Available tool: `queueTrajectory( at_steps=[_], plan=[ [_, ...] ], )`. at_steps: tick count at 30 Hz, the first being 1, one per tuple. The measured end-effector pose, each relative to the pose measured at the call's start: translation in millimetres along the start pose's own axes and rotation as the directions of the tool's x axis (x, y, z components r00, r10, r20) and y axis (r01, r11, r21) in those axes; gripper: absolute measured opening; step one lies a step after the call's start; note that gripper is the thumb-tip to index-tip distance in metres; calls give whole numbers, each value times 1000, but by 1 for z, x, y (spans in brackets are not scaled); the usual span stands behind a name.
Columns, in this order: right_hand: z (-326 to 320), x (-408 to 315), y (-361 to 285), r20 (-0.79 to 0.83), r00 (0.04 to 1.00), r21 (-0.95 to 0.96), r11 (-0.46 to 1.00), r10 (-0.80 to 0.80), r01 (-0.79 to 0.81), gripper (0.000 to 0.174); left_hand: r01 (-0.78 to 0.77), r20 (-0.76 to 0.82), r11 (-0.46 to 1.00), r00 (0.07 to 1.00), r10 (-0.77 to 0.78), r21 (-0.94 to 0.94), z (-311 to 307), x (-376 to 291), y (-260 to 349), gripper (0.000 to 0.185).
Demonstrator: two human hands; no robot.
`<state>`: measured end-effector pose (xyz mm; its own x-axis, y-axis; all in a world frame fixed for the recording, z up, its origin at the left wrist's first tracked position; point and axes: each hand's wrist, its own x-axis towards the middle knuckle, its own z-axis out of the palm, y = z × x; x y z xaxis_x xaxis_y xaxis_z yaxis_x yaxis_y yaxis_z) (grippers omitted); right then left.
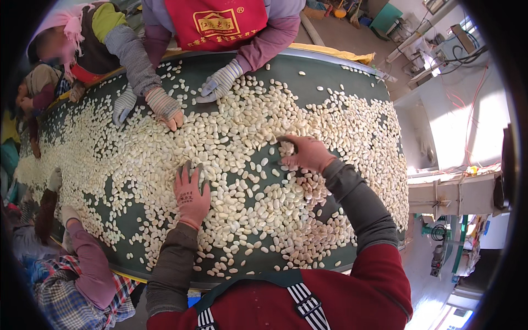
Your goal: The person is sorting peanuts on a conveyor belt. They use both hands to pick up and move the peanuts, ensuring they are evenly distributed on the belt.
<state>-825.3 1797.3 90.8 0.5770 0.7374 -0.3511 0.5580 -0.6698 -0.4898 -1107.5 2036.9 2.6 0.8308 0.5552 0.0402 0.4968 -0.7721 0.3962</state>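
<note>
Pale, large white beans (pixel 231 206) lie in a loose layer over a dark green conveyor belt (pixel 305 88). My left hand (pixel 192 200), in a pink work glove with dark fingertips, rests palm down on the beans with its fingers spread. Farther right, my right hand (pixel 309 153) wears a matching glove. Its fingers and thumb are curved apart around a few beans (pixel 287 149), beside a bare patch of belt. Whether those beans are gripped or just lie against the palm is hidden. Shaded beans (pixel 313 187) lie below that wrist.
Across the belt, a person in a red apron (pixel 220 24) has a striped-gloved hand (pixel 220 82) among beans. A neighbour's hand (pixel 167 109) works beside it. More people line both sides at left, one in a plaid garment (pixel 78 297). A metal rim (pixel 330 57) edges the belt.
</note>
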Motion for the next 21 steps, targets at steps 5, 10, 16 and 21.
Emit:
queueTrajectory(
  at_steps=[5,10,16,21],
  plan=[
    [-37,141,6,-384,914,225,973,133,-47,39,-48,2,999,999,48,24,-6,17,5,56],
    [-24,261,0,-464,869,-128,958,170,-256,39,-47,25,999,999,47,10,-7,19,5,58],
    [-25,296,-3,-174,963,-249,937,207,-246,45,-49,49,998,997,51,-42,-13,22,6,61],
    [-19,280,-5,-256,951,-289,925,172,-245,47,-45,27,998,999,46,-38,-10,20,3,60]
  ],
)
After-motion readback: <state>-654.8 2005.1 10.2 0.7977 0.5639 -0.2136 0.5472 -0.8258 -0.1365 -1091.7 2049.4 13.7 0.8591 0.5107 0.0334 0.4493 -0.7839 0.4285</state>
